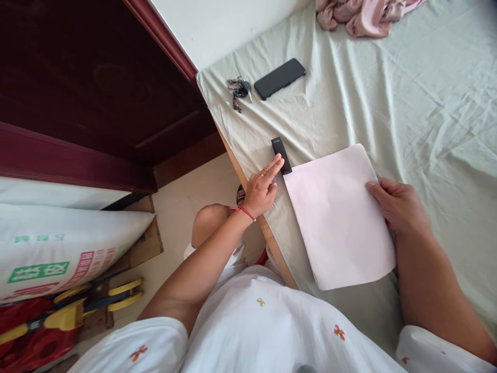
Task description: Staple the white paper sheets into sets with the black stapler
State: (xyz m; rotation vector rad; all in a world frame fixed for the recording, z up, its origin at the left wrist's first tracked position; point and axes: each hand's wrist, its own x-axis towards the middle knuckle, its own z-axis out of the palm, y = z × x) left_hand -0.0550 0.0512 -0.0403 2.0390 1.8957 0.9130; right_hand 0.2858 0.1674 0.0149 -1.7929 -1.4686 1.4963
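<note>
Near the surface's [427, 129] wooden-trimmed edge, your right hand [402, 204] pinches the paper's [341, 217] side, apparently steadying it, while your left hand [264, 189], ungripping, rests extended fingers on the black stapler [278, 145] at its corner.

Single view, worn on my head. Faces forward and steeply down, close in. My shirt [267, 331] low in frame; left hand [264, 187], right hand [402, 204] near; paper [337, 223] right of centre; dark woodwork [77, 77] upper left.
</note>
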